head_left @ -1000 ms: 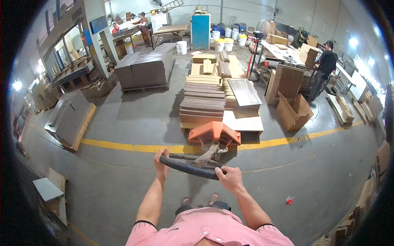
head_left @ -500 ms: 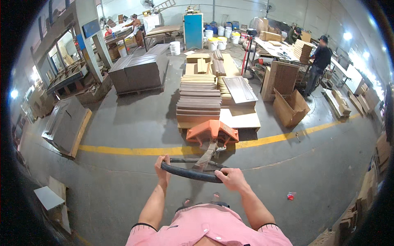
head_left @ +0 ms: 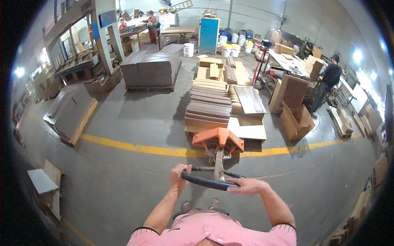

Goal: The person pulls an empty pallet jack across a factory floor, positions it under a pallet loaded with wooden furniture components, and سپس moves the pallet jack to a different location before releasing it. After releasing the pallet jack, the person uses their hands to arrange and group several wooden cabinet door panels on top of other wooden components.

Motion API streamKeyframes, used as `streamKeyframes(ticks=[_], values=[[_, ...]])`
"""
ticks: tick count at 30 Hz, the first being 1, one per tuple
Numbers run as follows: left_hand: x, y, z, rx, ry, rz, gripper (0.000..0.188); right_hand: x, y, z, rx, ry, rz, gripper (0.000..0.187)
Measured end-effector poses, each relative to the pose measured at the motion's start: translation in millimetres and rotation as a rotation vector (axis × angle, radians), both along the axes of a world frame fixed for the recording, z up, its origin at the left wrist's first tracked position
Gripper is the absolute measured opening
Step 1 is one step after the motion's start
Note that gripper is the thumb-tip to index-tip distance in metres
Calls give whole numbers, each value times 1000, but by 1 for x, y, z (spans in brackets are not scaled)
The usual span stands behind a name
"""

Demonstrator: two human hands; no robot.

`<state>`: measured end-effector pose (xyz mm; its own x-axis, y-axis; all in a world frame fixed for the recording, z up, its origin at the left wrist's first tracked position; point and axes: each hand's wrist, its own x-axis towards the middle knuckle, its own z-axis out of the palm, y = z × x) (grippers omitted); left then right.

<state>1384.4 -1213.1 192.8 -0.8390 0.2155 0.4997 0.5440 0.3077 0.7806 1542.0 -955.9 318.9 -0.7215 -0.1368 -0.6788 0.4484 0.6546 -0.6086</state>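
Note:
My left hand (head_left: 179,176) is closed round the left end of the black loop handle (head_left: 205,181) of an orange pallet jack (head_left: 221,134). At the handle's right end, my right hand (head_left: 253,186) lies on top with its fingers stretched out flat, slightly blurred. From the handle a worn metal shaft (head_left: 218,164) runs forward to the orange body. The jack stands at the near end of a pallet loaded with stacked brown and pale wooden panels (head_left: 208,104). A larger grey-brown panel (head_left: 250,99) lies on the load's right side.
A yellow floor line (head_left: 135,146) passes beneath the jack. Dark panel stacks stand left (head_left: 70,115) and far left of centre (head_left: 151,69). An open cardboard box (head_left: 296,123) is at right, near a person in dark clothes (head_left: 329,82). White buckets (head_left: 226,50) line the back.
My right hand has gone from gripping the handle to lying flatter on it. The handle has swung rightward in view, and the whole scene has shifted right and tilted slightly.

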Motion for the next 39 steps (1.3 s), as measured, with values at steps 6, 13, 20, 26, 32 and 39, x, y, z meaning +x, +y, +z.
streamKeyframes(ticks=[6, 13, 20, 26, 32, 39], values=[[-5, 6, 15, -153, -32, -14, 23, 15, -35, 16, 700, 429, -106, 69], [-20, 22, 34, -250, -32, -45, 28, -4, -9, 24, 747, 463, -112, 57], [-35, 30, 35, -249, 44, -43, 30, -12, -2, 24, 741, 599, -139, 44], [-36, 32, 39, -247, 34, -65, 29, -14, 5, 26, 734, 573, -117, 37], [-34, 35, 49, -267, 60, -48, 28, -14, 10, 33, 709, 630, -119, 33], [-25, 17, 51, -277, 59, -30, 27, -3, 0, 32, 711, 717, -90, 34]])
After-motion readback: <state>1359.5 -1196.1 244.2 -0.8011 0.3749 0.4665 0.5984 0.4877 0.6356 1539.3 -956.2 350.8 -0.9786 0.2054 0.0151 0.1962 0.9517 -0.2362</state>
